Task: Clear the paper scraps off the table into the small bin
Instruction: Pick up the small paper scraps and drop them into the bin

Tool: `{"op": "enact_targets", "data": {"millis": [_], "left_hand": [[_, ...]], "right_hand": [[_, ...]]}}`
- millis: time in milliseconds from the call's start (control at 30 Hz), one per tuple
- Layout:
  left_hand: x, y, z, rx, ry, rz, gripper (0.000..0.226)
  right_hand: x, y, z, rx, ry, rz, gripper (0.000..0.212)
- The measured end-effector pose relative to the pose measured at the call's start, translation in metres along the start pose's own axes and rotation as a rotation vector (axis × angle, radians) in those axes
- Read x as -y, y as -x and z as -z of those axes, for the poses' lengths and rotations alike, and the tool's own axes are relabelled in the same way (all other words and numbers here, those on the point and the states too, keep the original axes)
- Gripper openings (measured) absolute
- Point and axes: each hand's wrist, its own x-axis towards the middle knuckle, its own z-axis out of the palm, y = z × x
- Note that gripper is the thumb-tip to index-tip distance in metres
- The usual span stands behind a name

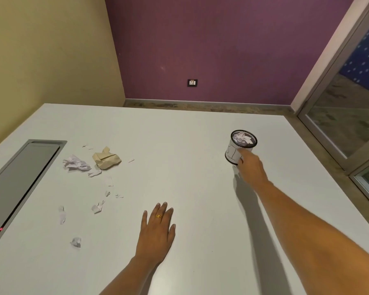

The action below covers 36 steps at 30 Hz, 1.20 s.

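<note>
1. Far left, a grey panel (19, 184) is sunk into the white counter (190, 167). The paper scraps lie just to its right, so any sweep is best made away from that recess, where small bits could lodge.
2. The scraps spread in a loose line. A crumpled white sheet (76, 163) sits just beside a crumpled tan sheet (106, 159) at the far end. Torn bits (97, 207) lie in the middle, and a strip (61, 215) and a small white ball (76, 242) lie nearest the person. The two big wads suit picking up, while the tiny bits are better gathered into one pile first.
3. The left hand (157, 228) rests flat on the counter with its fingers (161, 209) straight and holding nothing. It is to the right of all the scraps and near the closest torn bits, so it is well placed to rake them together.
4. The small bin (242, 145) stands upright on the right half of the counter, well apart from the scraps. Crumpled paper is already inside it.
5. The right hand (251, 169) reaches the bin's near wall, with one of its fingers (243, 153) lying on it. The back of the hand hides the rest, so I cannot tell whether they clasp the bin or merely touch it. The step looks to be bringing the bin across to the scraps. A firm hold low on the wall and an upright slide should keep the paper inside from tipping out.
</note>
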Motion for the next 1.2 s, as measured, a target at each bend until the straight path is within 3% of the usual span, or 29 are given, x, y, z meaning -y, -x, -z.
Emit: {"op": "enact_targets", "data": {"millis": [300,567,800,900,1033,1200], "left_hand": [[0.011,0.031,0.011,0.084,0.044,0.033,0.044],[0.056,0.081,0.039,-0.102,0.155,0.173,0.037],[0.117,0.110,0.072,-0.295,0.038,0.234,0.034],[0.137,0.119,0.078,-0.361,0.046,0.310,0.025],[0.163,0.123,0.080,-0.399,0.044,0.314,0.030],[0.202,0.122,0.079,-0.425,0.084,0.447,0.028]], "right_hand": [[0.017,0.094,-0.049,0.148,-0.060,0.059,0.040],[0.057,0.181,-0.099,0.385,0.054,0.245,0.046],[0.122,0.222,-0.127,0.553,0.017,0.315,0.054],[0.150,0.233,-0.140,0.588,0.045,0.378,0.054],[0.186,0.238,-0.154,0.609,0.055,0.432,0.054],[0.224,0.244,-0.173,0.664,0.078,0.499,0.059]]}}
